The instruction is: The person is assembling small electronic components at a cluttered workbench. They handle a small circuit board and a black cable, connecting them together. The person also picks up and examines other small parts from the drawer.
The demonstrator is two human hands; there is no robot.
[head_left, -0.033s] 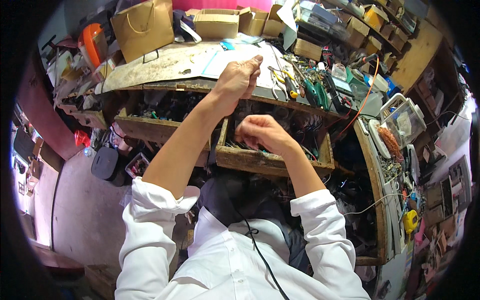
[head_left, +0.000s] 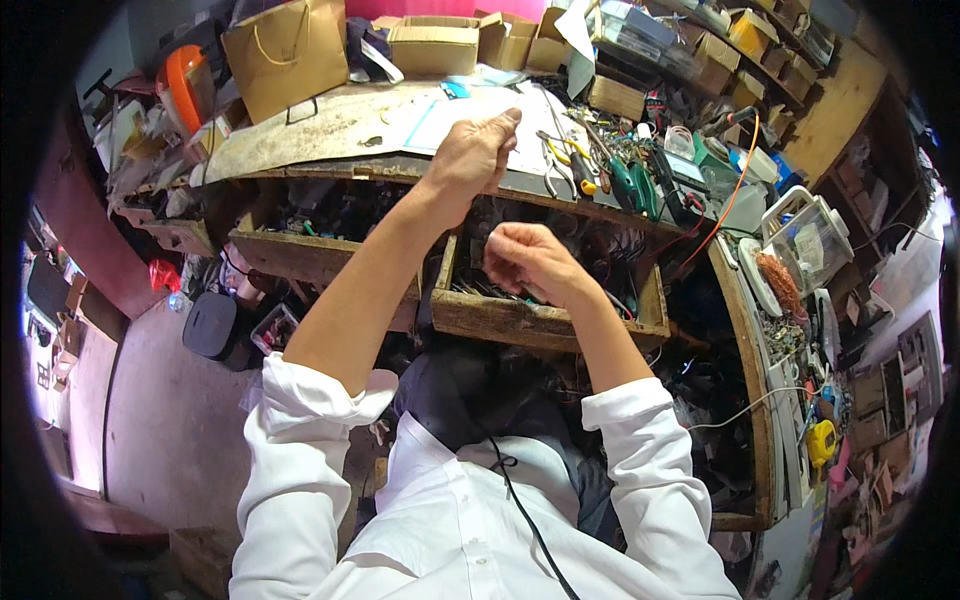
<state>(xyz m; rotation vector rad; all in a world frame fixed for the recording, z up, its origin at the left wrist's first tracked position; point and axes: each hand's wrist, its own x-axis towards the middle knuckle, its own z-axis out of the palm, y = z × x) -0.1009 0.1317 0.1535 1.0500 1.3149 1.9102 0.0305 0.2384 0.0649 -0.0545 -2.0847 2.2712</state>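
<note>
Two bare hands are raised at a cluttered workbench (head_left: 330, 142). The left hand (head_left: 468, 160) curls closed before the white paper (head_left: 428, 132); whether it pinches anything, I cannot tell. The right hand (head_left: 537, 262) bends its fingers inward over the open drawer (head_left: 540, 322), its grip hidden too. Probably the drawer stands open, and pliers (head_left: 557, 151) lie near its edge, for easy reach.

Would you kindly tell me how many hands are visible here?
2: the left hand, seen against the front part of the workbench, and the right hand, at the open wooden drawer.
</note>
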